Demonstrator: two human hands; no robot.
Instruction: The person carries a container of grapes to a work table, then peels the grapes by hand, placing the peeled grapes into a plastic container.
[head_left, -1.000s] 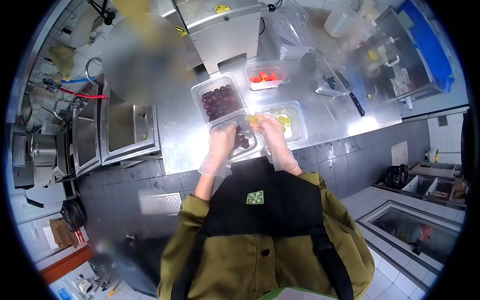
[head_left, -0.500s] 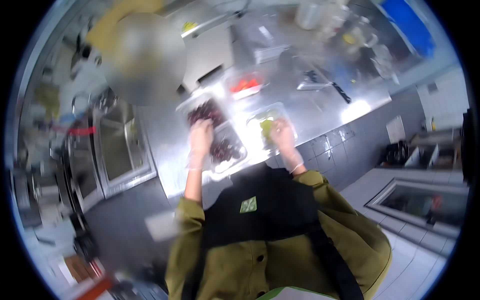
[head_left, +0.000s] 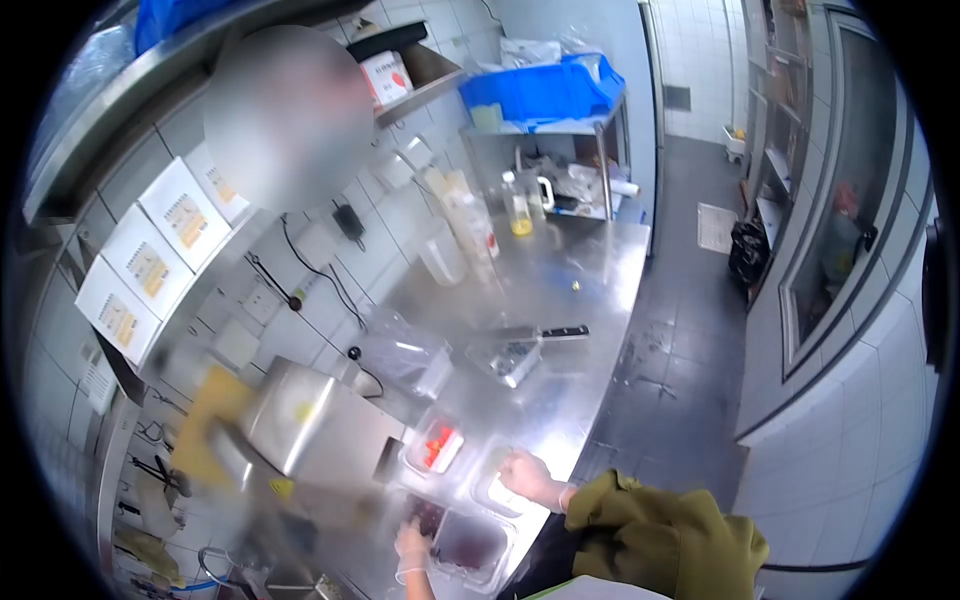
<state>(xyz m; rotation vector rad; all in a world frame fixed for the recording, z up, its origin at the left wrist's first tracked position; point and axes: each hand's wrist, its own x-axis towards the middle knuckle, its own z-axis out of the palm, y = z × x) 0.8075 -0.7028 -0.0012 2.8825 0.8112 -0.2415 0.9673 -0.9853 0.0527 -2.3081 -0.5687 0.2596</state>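
Left hand: my left hand (head_left: 410,541), in a thin clear glove, is resting at the dark round fruit (head_left: 425,516) — blur is hiding the fingertips, so I cannot tell whether they are pinching a piece.
Right hand: my right hand (head_left: 524,476), gloved alike, is curling its fingers over a clear tub (head_left: 488,490); I cannot tell whether anything is sitting between them.
Dark fruit: it is lying in the tub under my left hand.
Near tub: a second tub (head_left: 512,546) is standing just beside that one, between my hands and nearer the body, its dark contents blurring.
Red fruit: pieces of red fruit (head_left: 437,447) are lying in a container beyond both hands.
Blue berries: small blue berries (head_left: 512,355) are filling part of another container farther along the steel table (head_left: 560,402), and a knife (head_left: 566,332) is lying just beside it.
Machine: a steel machine (head_left: 345,435) is standing left of the red fruit.
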